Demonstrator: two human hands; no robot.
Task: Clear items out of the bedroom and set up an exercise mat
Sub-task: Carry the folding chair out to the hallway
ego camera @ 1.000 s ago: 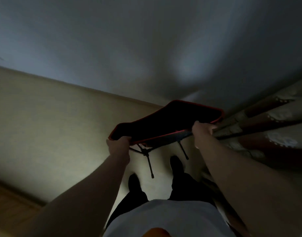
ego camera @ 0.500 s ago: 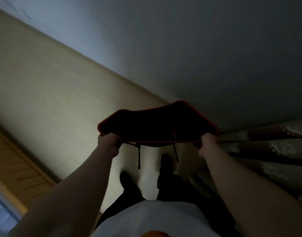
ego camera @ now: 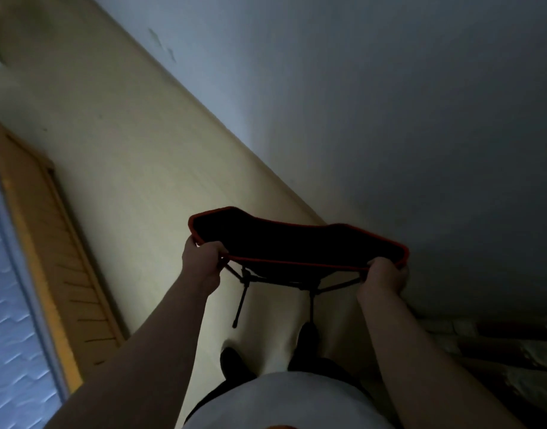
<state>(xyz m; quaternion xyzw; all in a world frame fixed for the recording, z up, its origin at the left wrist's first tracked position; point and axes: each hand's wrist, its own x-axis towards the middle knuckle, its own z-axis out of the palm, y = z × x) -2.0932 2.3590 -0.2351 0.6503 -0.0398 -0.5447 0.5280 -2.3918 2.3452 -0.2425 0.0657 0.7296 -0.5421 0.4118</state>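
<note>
I carry a small folding camp chair (ego camera: 297, 243) with a black seat and red edging in front of my waist, off the floor. My left hand (ego camera: 201, 261) grips its left corner. At the right corner, my right hand (ego camera: 382, 275) grips the red rim. Thin black legs (ego camera: 239, 300) hang below the seat, above my dark shoes. The room is dim.
A pale floor (ego camera: 126, 168) stretches to the left. A grey-white wall (ego camera: 389, 119) runs close ahead and right. A wooden door frame (ego camera: 49, 258) and a textured panel (ego camera: 9, 320) stand at the left. Patterned curtain folds (ego camera: 498, 345) hang at the lower right.
The view has swung left: the door frame has come in at the left and the curtain has slid toward the lower right. Both hands keep their hold on the chair.
</note>
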